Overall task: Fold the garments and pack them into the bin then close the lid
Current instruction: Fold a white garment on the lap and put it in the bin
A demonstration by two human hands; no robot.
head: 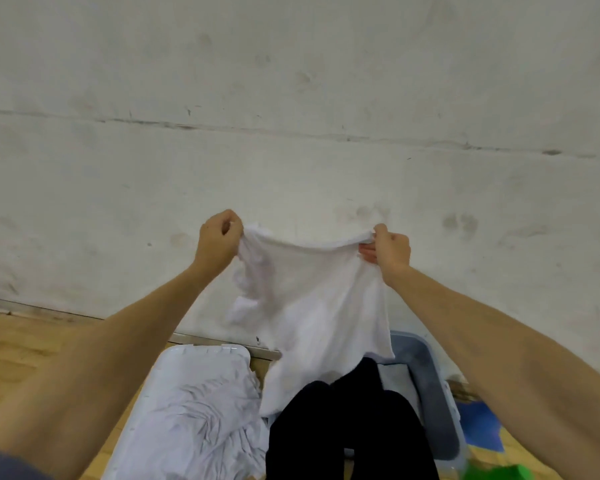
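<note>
I hold a white garment [312,306] up in the air in front of a wall. My left hand [219,240] pinches its top left corner and my right hand [388,251] pinches its top right corner, so it hangs down between them. Below it stands a grey bin [430,375], and black clothes [350,427] cover most of its opening. To the left lies the white lid [174,368], flat on the floor, with crumpled white garments [205,417] heaped on it.
A stained white wall [291,116] fills the upper view, close behind the bin. Wooden floor [14,348] shows at the left. Blue cloth [478,427] and something green [496,474] lie at the bin's right side.
</note>
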